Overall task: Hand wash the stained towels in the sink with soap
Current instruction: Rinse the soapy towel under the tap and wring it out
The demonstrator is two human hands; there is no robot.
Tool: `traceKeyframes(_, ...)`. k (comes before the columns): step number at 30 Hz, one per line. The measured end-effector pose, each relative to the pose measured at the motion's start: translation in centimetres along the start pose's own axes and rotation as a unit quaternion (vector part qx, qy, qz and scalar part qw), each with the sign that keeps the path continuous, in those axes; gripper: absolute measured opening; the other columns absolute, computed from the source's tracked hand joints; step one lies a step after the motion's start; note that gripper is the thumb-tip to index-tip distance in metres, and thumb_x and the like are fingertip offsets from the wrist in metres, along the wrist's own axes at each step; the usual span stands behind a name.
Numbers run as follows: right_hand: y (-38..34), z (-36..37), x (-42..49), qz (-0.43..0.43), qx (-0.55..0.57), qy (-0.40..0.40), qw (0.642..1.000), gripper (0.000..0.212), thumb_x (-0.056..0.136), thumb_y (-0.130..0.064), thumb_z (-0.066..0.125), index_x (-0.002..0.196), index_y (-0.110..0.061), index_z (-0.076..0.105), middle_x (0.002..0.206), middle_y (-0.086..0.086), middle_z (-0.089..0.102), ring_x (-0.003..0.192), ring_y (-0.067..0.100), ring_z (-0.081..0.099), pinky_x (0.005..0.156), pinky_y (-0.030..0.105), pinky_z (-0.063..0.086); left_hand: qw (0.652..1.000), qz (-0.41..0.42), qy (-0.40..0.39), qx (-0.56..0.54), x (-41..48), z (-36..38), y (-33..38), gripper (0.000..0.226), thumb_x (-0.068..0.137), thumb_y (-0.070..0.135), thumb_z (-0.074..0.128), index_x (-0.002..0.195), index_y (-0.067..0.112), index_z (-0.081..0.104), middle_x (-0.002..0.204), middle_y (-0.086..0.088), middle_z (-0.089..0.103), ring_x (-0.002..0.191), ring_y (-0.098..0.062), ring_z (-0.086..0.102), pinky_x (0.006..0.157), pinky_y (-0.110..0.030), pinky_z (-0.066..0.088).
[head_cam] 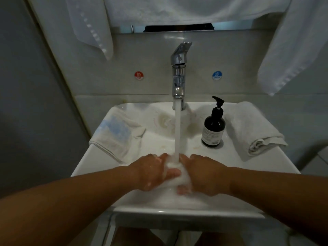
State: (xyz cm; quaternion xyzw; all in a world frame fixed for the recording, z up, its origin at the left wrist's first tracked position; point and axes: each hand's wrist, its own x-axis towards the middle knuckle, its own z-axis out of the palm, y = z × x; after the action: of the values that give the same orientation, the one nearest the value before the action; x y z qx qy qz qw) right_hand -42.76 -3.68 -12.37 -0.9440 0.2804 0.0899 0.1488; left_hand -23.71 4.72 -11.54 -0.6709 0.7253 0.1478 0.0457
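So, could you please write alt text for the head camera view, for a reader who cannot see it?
The left hand and right hand rub a soapy white towel under water running from a chrome faucet into a white sink. Folded towels lie on both rims, a dark soap pump bottle near the right one.

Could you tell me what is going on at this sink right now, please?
A person is washing a small white towel by hand. Both hands, left and right, hold it bunched in the sink under the water running from the tap. A soap bottle stands on the rim to the right of the tap. One folded towel with a blue stain lies on the left rim, another folded towel on the right. More towels hang above.
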Motion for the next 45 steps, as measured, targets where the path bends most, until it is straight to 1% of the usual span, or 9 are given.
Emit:
traceKeyframes(5,-0.3,-0.7,0.8,0.023,0.003,0.030,0.999,0.073,0.077,-0.068,0.074,0.130,-0.027,0.045,0.104,-0.008,0.059,0.089,0.013,0.061,0.081,0.035,0.057,0.996,0.015,0.023,0.089,0.6,-0.3,-0.3,0.029,0.100,0.036,0.049,0.127,0.036,0.039,0.119,-0.008,0.054,0.091,-0.028,0.063,0.080,-0.041,0.056)
traceKeyframes(10,0.4,-1.1,0.6,-0.003,0.140,-0.024,0.990,0.058,0.067,-0.079,0.074,0.103,-0.034,0.071,0.093,-0.012,0.072,0.084,0.006,0.067,0.076,0.024,0.055,0.991,0.058,-0.043,0.111,1.3,-0.1,-1.1,0.058,0.099,0.061,0.035,0.154,0.043,0.029,0.143,-0.007,0.053,0.124,-0.024,0.056,0.104,-0.036,0.046)
traceKeyframes(15,1.1,-1.7,-0.4,0.041,-0.015,0.034,0.998,0.106,0.067,-0.100,0.034,0.155,-0.042,0.025,0.139,-0.001,0.048,0.122,0.021,0.054,0.101,0.038,0.048,0.993,-0.032,0.077,-0.079,0.8,0.4,-1.4,0.064,0.096,0.073,0.033,0.129,0.025,0.060,0.124,-0.001,0.065,0.113,-0.020,0.061,0.099,-0.036,0.046)
traceKeyframes(21,0.8,-0.4,-0.5,-0.027,0.036,-0.013,0.999,0.110,0.071,-0.081,0.067,0.155,-0.045,0.005,0.136,-0.001,0.045,0.117,0.019,0.052,0.104,0.038,0.045,0.996,-0.008,-0.007,-0.083,-0.8,0.4,-0.1,0.086,0.083,0.083,0.046,0.152,0.036,0.025,0.150,0.001,0.042,0.128,-0.021,0.051,0.108,-0.040,0.043)
traceKeyframes(26,0.5,-0.4,0.8,0.013,-0.013,0.020,1.000,0.091,0.073,-0.087,0.059,0.142,-0.037,0.028,0.119,0.001,0.060,0.097,0.019,0.061,0.087,0.041,0.057,0.982,0.096,-0.045,0.154,0.4,0.1,-0.6,0.044,0.102,0.046,0.047,0.145,0.038,0.039,0.144,-0.014,0.035,0.104,-0.028,0.059,0.092,-0.037,0.054)
traceKeyframes(31,0.7,-0.7,0.6,-0.003,0.086,0.049,0.995,0.080,0.059,-0.090,0.061,0.118,-0.037,0.061,0.104,-0.010,0.069,0.092,0.009,0.066,0.086,0.035,0.058,1.000,0.023,-0.015,0.004,0.5,-0.9,0.0,0.048,0.102,0.057,0.046,0.129,0.021,0.061,0.122,-0.002,0.065,0.104,-0.019,0.063,0.089,-0.024,0.045)
traceKeyframes(35,1.6,-2.3,-0.2,-0.025,0.197,-0.016,0.980,0.064,0.073,-0.059,0.083,0.124,-0.047,0.047,0.120,-0.015,0.060,0.098,0.010,0.064,0.078,0.027,0.059,0.988,-0.028,-0.013,-0.151,-0.1,-0.7,-1.1,0.062,0.085,0.078,0.051,0.108,0.024,0.070,0.102,0.002,0.070,0.092,-0.016,0.065,0.090,-0.036,0.054)
traceKeyframes(40,3.2,-4.2,-1.5,-0.027,0.220,-0.032,0.975,0.067,0.084,-0.023,0.082,0.126,-0.064,0.049,0.125,-0.020,0.058,0.101,0.012,0.068,0.090,0.028,0.059,0.980,-0.035,0.031,-0.191,-0.5,-1.1,-2.5,0.056,0.089,0.069,0.057,0.135,0.037,0.058,0.111,0.008,0.067,0.097,-0.012,0.064,0.087,-0.025,0.051)
traceKeyframes(45,2.7,-4.0,-1.2,-0.035,0.201,0.041,0.978,0.037,0.096,-0.032,0.068,0.132,-0.038,0.063,0.101,-0.021,0.066,0.080,0.007,0.071,0.076,0.029,0.061,0.985,-0.019,0.022,-0.168,-0.7,-0.6,-1.5,0.060,0.088,0.069,0.058,0.141,0.041,0.047,0.128,0.009,0.063,0.111,-0.013,0.061,0.100,-0.037,0.050)
